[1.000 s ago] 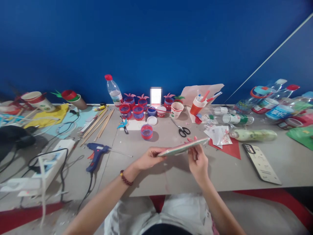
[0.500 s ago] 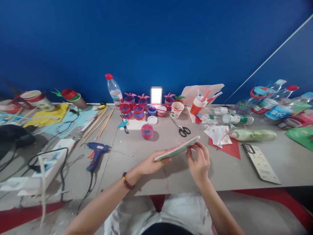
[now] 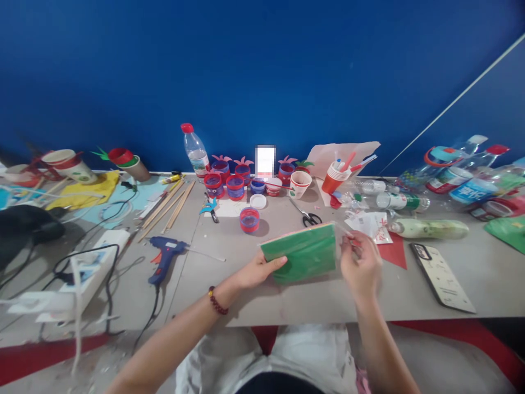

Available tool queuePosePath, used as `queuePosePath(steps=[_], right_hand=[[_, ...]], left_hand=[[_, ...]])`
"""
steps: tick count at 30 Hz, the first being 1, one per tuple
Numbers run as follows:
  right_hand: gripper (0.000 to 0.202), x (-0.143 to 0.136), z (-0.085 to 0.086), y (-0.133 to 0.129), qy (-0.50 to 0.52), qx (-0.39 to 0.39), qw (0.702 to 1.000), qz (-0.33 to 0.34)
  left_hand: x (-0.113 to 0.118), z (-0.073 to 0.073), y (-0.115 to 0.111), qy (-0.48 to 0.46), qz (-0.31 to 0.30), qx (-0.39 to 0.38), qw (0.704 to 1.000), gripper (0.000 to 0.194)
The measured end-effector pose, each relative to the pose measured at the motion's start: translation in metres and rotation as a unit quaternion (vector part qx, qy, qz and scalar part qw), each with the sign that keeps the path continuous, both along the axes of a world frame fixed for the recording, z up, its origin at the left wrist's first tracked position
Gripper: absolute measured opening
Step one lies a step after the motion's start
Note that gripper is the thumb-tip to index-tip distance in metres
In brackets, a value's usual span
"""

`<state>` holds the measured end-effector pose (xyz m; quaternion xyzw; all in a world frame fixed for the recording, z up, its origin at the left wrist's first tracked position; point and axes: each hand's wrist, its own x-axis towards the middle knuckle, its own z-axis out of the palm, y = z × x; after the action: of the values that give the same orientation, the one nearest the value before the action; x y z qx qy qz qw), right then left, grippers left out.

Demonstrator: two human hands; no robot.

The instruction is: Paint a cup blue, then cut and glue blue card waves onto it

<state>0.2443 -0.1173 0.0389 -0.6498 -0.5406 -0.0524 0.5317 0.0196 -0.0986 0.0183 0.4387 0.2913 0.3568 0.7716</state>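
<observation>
A pack of coloured paper [image 3: 305, 254] in a clear plastic sleeve is held above the table, its green sheet facing me. My left hand [image 3: 260, 268] grips its left edge, thumb on the front and the other fingers behind. At the right end, my right hand [image 3: 361, 262] pinches the sleeve's clear plastic flap. Scissors with black handles [image 3: 311, 220] lie just beyond the pack. A small red and blue ring-shaped cup [image 3: 249, 220] stands beyond my left hand.
A blue glue gun [image 3: 166, 254] and a white power strip [image 3: 88, 273] with cables lie on the left. Wooden sticks [image 3: 176, 208] are behind them. Decorated cups [image 3: 235, 187] and a bottle [image 3: 194, 150] stand near the blue wall. A phone [image 3: 443, 278] and plastic bottles [image 3: 432, 228] lie right.
The pack has tilted from nearly edge-on to show its green face. My right hand has moved right, drawing the clear flap out from the pack's end. My left hand keeps its hold.
</observation>
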Motion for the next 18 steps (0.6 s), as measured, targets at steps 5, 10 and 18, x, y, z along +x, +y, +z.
queuePosePath(steps=[5,10,18], right_hand=[[0.018,0.027,-0.009,0.001,0.192,-0.109,0.964,0.15],[0.008,0.033,-0.005,-0.008,0.091,-0.027,0.978,0.188],[0.029,0.029,-0.004,-0.011,0.124,-0.019,0.955,0.268]], left_hand=[[-0.002,-0.004,0.001,-0.026,0.003,-0.044,0.999,0.054],[-0.004,-0.004,0.002,-0.034,-0.018,-0.058,0.998,0.056],[-0.01,-0.003,0.005,-0.01,-0.02,-0.035,0.999,0.056]])
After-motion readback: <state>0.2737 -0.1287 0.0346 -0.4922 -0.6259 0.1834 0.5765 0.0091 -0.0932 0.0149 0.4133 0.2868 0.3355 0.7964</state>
